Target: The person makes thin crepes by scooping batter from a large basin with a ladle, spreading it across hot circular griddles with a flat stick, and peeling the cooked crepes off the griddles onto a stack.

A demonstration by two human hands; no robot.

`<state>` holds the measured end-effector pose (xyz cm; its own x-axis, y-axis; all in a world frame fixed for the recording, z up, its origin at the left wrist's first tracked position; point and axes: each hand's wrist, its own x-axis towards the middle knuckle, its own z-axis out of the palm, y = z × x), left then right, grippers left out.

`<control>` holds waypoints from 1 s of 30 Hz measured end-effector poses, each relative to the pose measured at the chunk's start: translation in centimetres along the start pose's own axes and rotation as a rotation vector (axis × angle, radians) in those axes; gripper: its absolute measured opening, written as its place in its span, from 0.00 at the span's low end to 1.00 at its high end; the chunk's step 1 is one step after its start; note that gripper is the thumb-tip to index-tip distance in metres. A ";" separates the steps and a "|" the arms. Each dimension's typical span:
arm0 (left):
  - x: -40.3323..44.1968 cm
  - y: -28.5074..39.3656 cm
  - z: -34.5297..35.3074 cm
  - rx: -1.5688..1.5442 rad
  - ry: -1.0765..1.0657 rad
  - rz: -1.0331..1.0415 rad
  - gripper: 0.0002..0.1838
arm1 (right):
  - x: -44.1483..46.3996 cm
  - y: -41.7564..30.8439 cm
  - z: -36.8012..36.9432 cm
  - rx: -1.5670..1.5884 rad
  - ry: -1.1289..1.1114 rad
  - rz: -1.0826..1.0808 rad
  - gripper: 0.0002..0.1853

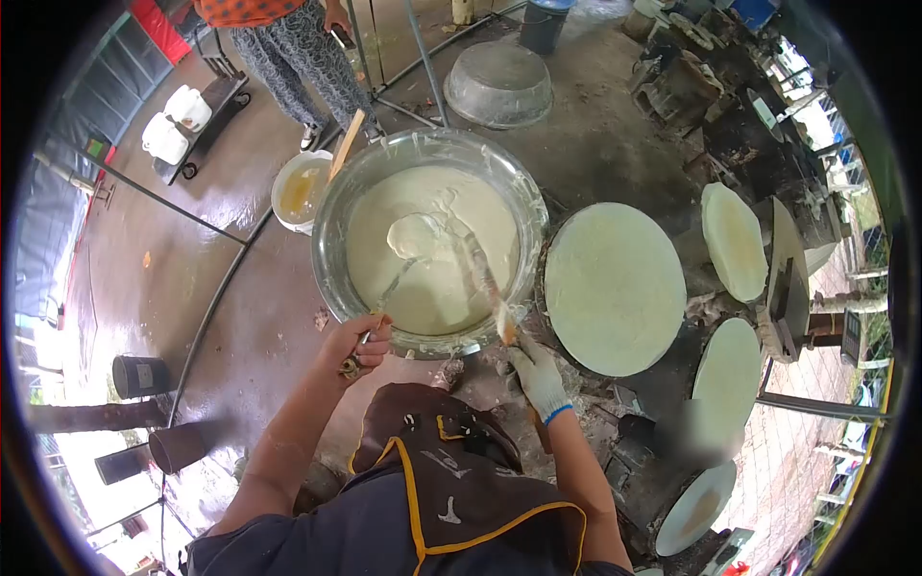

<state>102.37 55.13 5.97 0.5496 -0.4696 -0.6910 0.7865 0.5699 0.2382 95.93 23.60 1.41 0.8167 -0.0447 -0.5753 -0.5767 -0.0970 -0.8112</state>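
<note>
A wide metal basin (336,278) full of pale, thick batter (432,307) stands in front of me. My bare left hand (360,348) is closed around the thin handle of a ladle (397,278). The ladle's bowl appears heaped with batter near the middle of the basin. On my right hand (538,376) is a white glove with a blue cuff. It grips a long, batter-coated stick (483,274), whose far end dips into the batter. Close to the right of the basin lies a large round griddle (615,288) covered with a pale, flat layer.
More round plates with pale sheets (734,242) (727,374) (696,509) line the right side. Behind the basin sits an upturned metal tub (499,86). A white bucket (288,206) of yellowish liquid touches its left. A person (298,58) stands beyond, near a cart (211,125).
</note>
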 end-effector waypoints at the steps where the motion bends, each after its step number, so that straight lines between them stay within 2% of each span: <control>1: -0.3 0.3 0.3 -0.024 -0.007 -0.005 0.08 | 0.6 -0.1 0.1 0.018 -0.056 0.071 0.19; 4: -0.9 0.9 0.9 -0.065 -0.038 -0.007 0.10 | 2.2 0.3 0.9 -0.094 -0.209 0.122 0.18; 7: -1.0 1.1 1.5 -0.071 -0.049 0.013 0.12 | 1.9 -0.4 1.2 0.086 -0.263 0.154 0.18; 8: -1.1 1.1 1.7 -0.067 -0.044 0.020 0.12 | 2.3 1.0 1.3 0.109 -0.246 0.077 0.19; 11: -0.9 1.2 2.2 -0.009 0.024 0.052 0.12 | 1.2 0.6 0.7 0.192 -0.178 0.083 0.20; 14: -0.6 1.3 2.1 0.009 0.053 0.060 0.11 | 1.1 1.8 -0.1 0.183 -0.176 0.014 0.20; 17: -1.2 1.2 3.1 0.047 0.087 0.074 0.11 | 0.6 1.3 -0.4 0.195 -0.178 0.041 0.19; 23: -2.2 1.0 4.2 0.097 0.063 0.073 0.11 | 0.8 2.4 -0.7 0.325 -0.354 0.171 0.20; 26: -3.1 0.9 4.7 0.105 0.035 0.076 0.11 | 0.4 2.5 0.1 0.467 -0.385 0.088 0.14; 30: -4.4 0.6 5.7 0.096 0.007 0.063 0.11 | 0.4 2.6 0.5 0.608 -0.483 0.136 0.15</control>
<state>102.09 53.66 13.06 0.5972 -0.4298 -0.6772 0.7738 0.5309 0.3455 94.71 23.85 -0.99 0.7197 0.4333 -0.5425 -0.6943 0.4451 -0.5655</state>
